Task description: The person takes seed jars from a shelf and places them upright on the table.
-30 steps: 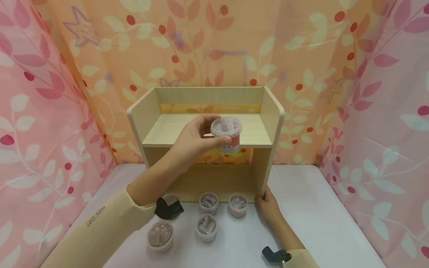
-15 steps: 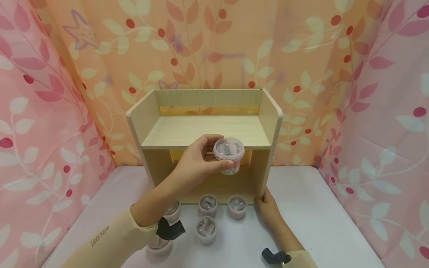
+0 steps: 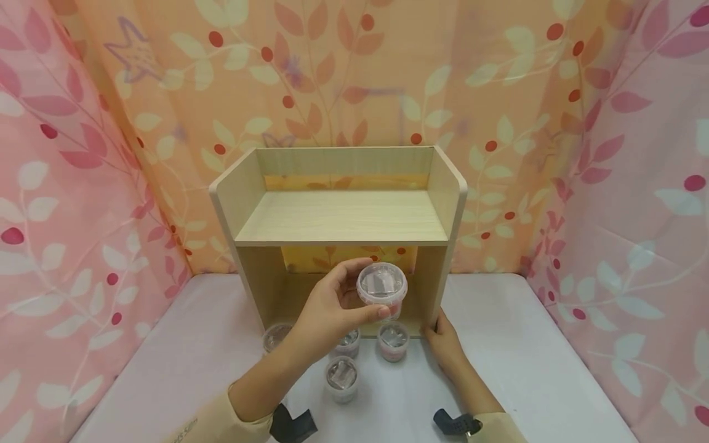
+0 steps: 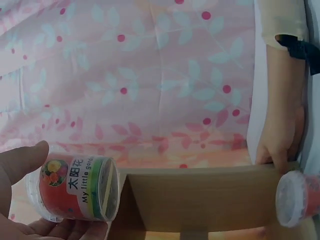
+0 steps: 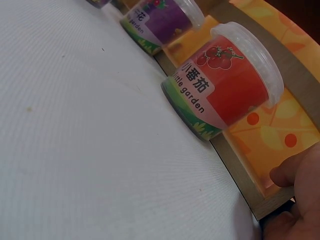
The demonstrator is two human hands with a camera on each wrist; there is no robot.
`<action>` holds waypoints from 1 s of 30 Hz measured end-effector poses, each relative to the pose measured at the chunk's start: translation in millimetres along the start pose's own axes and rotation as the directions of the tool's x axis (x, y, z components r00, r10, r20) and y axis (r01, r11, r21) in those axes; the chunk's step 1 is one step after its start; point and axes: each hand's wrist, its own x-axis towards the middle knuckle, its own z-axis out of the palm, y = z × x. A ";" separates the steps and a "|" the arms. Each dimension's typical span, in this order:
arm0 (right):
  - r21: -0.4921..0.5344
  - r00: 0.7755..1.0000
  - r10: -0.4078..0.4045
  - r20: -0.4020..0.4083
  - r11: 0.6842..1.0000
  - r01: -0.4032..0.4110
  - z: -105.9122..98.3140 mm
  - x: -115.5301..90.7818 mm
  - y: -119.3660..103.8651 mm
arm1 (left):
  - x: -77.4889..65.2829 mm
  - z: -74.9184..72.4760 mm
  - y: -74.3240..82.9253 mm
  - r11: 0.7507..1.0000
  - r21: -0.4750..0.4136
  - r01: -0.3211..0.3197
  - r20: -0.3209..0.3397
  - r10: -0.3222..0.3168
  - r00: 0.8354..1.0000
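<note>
My left hand (image 3: 324, 314) pinches a lidded clear plastic tub (image 3: 382, 286) between thumb and fingers, in front of the shelf's lower compartment. Its red label (image 4: 55, 187) reads "My little garden" beside a flower picture. My right hand (image 3: 444, 341) grips the lower right front corner of a pale wooden desk shelf (image 3: 343, 216), thumb on the inner face of the side panel. Close to that hand stands another tub, red with a picture of small tomatoes (image 5: 225, 75). A purple-labelled tub (image 5: 162, 22) is farther along the shelf's front edge.
Several more tubs stand on the white tabletop (image 3: 532, 357) before the shelf, among them a front one (image 3: 341, 378) and a left one (image 3: 276, 335) partly behind my left forearm. Patterned curtains (image 3: 343, 74) enclose the back and sides.
My left hand has lowered the tub from upper-board height to in front of the lower compartment, drifting slightly right. My right hand keeps its grip on the shelf corner.
</note>
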 end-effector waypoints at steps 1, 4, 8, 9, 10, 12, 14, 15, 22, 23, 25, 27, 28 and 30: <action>-0.005 1.000 0.000 -0.002 1.000 0.000 -0.3 0.1 -0.1 | -1.6 1.4 -2.9 1.000 0.003 0.001 -0.003 -0.001 1.000; -0.011 1.000 0.002 -0.005 1.000 -0.002 -1.1 1.1 -0.3 | -5.7 6.1 -12.0 1.000 0.003 0.001 -0.011 -0.001 1.000; 0.015 1.000 0.013 0.007 1.000 -0.013 -1.6 2.4 -1.0 | -11.4 13.3 -25.5 1.000 0.000 0.004 -0.022 -0.004 1.000; 0.019 1.000 0.014 0.009 1.000 -0.014 -1.5 2.1 -1.4 | -13.2 15.2 -29.2 1.000 -0.003 0.004 -0.021 -0.004 1.000; 0.025 1.000 0.016 0.012 1.000 -0.017 -1.3 1.7 -1.9 | -15.0 17.1 -32.9 1.000 -0.002 0.007 -0.020 -0.007 1.000; 0.029 1.000 0.014 0.013 0.999 -0.015 -1.1 0.6 -2.5 | -18.9 21.4 -40.6 1.000 0.001 0.003 -0.017 -0.003 1.000; 0.021 1.000 0.003 0.006 1.000 -0.003 -1.6 0.3 -2.6 | -21.8 26.0 -48.2 1.000 0.002 -0.001 -0.011 0.001 1.000; 0.015 1.000 -0.004 0.001 1.000 0.004 -2.1 0.3 -2.8 | -23.0 28.2 -51.3 1.000 0.002 -0.002 -0.010 0.002 1.000; -0.015 0.999 -0.031 -0.018 0.999 0.031 -2.5 3.3 -0.5 | -29.6 41.1 -68.4 0.999 -0.020 0.024 -0.027 -0.025 0.999; -0.011 1.000 -0.027 -0.015 1.000 0.027 -2.5 3.0 -0.5 | -30.7 42.8 -70.5 0.999 -0.018 0.033 -0.034 -0.034 0.999; -0.009 1.000 -0.026 -0.010 1.000 0.026 -2.3 1.9 -0.2 | -33.0 46.1 -75.3 0.999 -0.003 0.048 -0.045 -0.048 0.998; -0.005 1.000 -0.017 -0.008 1.000 0.017 -1.6 0.9 0.1 | -35.4 49.2 -80.9 0.997 0.021 0.068 -0.055 -0.067 0.996; -0.004 1.000 -0.015 -0.006 1.000 0.015 -1.6 0.7 0.0 | -36.3 50.7 -83.7 0.997 0.037 0.075 -0.059 -0.073 0.996; -0.006 1.000 -0.019 -0.002 1.000 0.019 -1.6 0.3 -0.2 | -37.7 53.4 -89.3 0.994 0.060 0.086 -0.064 -0.082 0.995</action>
